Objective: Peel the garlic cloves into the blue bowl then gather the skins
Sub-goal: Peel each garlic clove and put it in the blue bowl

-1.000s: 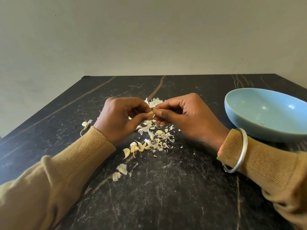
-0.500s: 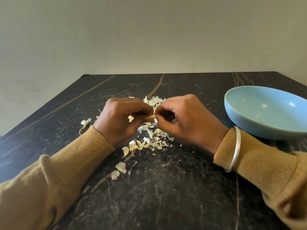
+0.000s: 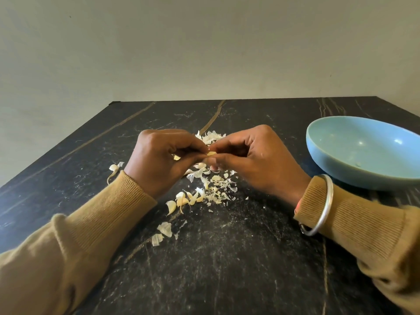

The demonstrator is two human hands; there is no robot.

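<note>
My left hand (image 3: 160,159) and my right hand (image 3: 252,162) meet fingertip to fingertip over the table and together pinch one small garlic cloves piece, a pale garlic clove (image 3: 211,153). Under and behind the hands lies a scatter of white garlic skins (image 3: 216,185), with more skins (image 3: 211,137) just beyond the fingers. Several unpeeled cloves (image 3: 181,201) lie near my left wrist. The blue bowl (image 3: 363,153) stands to the right of my right hand, apart from it; its inside looks nearly bare.
The black marble table (image 3: 227,269) runs to a far edge against a plain wall. A stray clove with a stem (image 3: 113,168) lies left of my left wrist. Two larger skin flakes (image 3: 162,233) lie nearer me. A metal bangle (image 3: 318,205) circles my right wrist.
Both hands stay together at the same spot; the fingers have shifted on the clove, and the pale clove now shows more between the fingertips.
</note>
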